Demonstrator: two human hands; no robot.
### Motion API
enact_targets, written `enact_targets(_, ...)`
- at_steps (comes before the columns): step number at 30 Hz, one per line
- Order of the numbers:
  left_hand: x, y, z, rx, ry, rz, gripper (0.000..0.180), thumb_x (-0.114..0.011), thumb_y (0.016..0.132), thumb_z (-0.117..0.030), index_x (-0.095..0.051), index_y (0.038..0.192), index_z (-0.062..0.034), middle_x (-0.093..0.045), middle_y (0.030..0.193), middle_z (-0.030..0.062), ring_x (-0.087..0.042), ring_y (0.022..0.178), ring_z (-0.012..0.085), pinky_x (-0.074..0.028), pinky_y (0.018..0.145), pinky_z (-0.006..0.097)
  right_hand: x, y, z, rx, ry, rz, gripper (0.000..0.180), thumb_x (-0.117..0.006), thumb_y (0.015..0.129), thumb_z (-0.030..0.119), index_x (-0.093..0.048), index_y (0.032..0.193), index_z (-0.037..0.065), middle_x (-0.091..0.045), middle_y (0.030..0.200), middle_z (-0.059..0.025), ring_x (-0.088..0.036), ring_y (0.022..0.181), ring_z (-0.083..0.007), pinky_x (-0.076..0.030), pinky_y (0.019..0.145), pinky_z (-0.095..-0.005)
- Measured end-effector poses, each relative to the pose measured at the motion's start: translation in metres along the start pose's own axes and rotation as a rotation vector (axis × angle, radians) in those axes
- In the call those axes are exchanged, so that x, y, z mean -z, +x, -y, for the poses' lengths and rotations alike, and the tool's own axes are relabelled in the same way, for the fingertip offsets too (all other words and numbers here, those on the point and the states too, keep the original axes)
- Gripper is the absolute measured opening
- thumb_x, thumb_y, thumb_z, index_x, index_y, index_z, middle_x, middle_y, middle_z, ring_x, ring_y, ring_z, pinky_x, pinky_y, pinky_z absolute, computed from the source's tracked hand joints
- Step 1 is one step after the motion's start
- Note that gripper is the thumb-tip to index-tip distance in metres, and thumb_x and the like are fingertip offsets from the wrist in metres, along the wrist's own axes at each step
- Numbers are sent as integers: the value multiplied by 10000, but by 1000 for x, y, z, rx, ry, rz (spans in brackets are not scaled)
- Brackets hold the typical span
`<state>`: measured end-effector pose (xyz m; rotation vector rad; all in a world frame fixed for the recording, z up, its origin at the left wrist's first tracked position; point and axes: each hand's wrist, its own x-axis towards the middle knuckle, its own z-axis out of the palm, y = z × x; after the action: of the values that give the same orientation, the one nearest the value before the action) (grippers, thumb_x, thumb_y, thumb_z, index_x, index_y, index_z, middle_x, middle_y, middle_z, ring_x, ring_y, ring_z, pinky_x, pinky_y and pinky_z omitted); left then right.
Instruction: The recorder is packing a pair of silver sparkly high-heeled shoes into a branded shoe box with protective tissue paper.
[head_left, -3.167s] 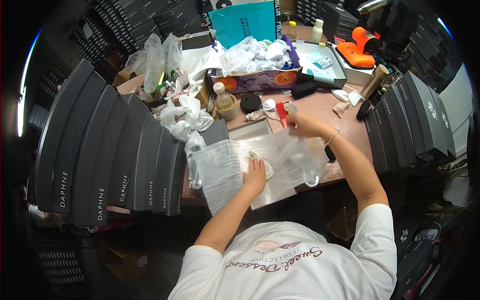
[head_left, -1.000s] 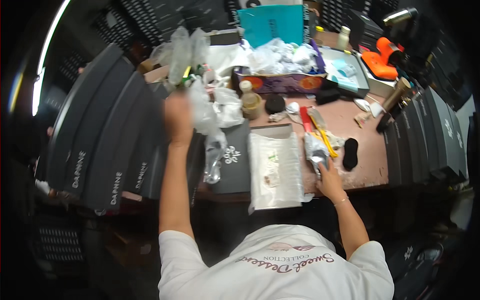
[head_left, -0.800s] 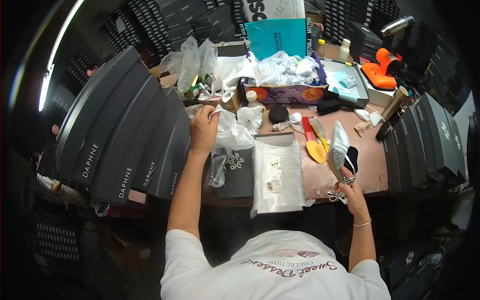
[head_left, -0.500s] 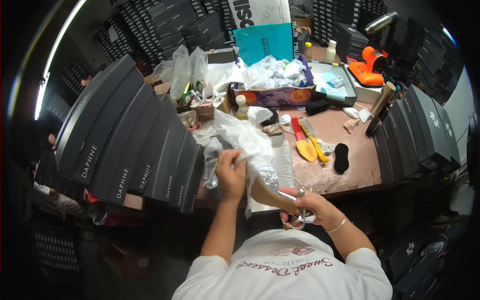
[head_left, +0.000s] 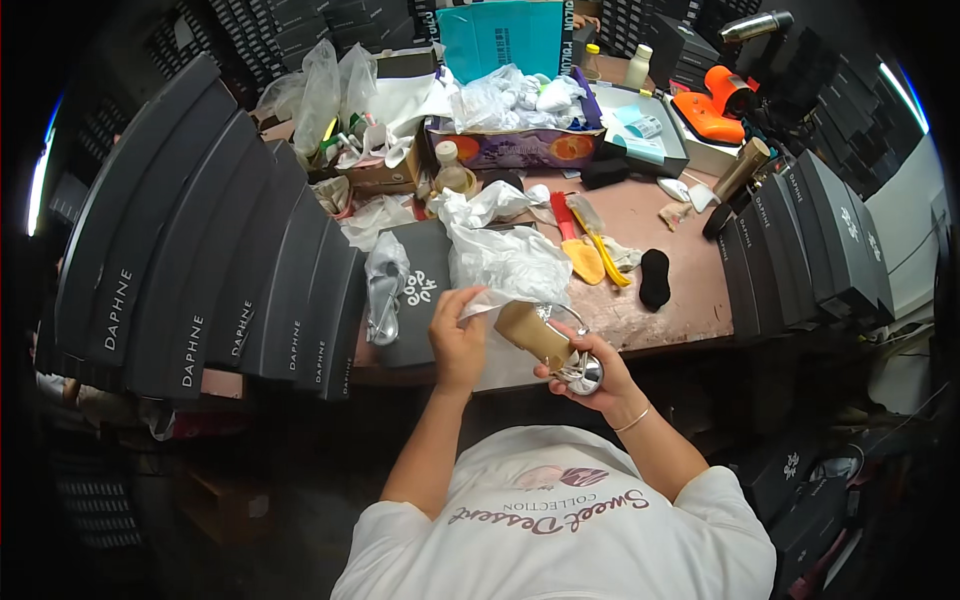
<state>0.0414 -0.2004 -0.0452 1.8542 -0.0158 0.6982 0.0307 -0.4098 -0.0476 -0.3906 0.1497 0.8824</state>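
right grip (head_left: 602, 378) on shoe (head_left: 530, 335) partly in bag (head_left: 510, 262)

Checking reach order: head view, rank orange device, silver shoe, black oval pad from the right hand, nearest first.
From the right hand:
1. Silver shoe, held in it
2. Black oval pad, ahead and right
3. Orange device, farther back, right

I can pass right of the black oblong pad (head_left: 654, 280); crumpled white tissue paper (head_left: 510, 262) blocks ahead, dark-grey cardboard boxes (head_left: 185, 250) left.
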Motion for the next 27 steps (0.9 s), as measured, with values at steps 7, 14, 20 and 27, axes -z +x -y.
enact_targets(7, 2, 15, -12, -112, 110, 60, 372, -639, 655, 77, -677, 1013, -17, -554, 836, 100, -582, 764, 245, -483, 652, 321, 8, -1, 9, -37, 115, 79, 599, -530, 833, 201, -367, 1401, 104, -507, 1211, -164, -555, 868, -293, -519, 605, -300)
enact_targets(14, -33, -21, -72, -722, -174, 292, 447, -610, 580, 63, -687, 1014, -8, -569, 763, 47, -555, 626, 206, -455, 545, 317, -51, 30, -6, 558, -434, -188, 464, -507, 937, 230, -419, 1350, 42, -505, 1272, -152, -576, 1043, -243, -466, 930, -355)
enact_targets(20, -42, -69, -53, -530, -243, 340, 441, -618, 608, 60, -647, 1043, -2, -607, 801, 82, -599, 652, 233, -479, 535, 334, -20, 45, 4, 741, -563, -284, 455, -513, 933, 228, -429, 1337, 37, -513, 1264, -152, -561, 1065, -255, -450, 947, -362)
enact_targets(27, -63, -105, -52, -649, -215, 737, 421, -631, 635, 16, -625, 1054, -14, -584, 749, 70, -596, 615, 216, -495, 516, 302, -20, 54, 0, 822, -618, -354, 445, -521, 929, 226, -441, 1321, 32, -522, 1255, -152, -544, 1090, -268, -431, 968, -371)
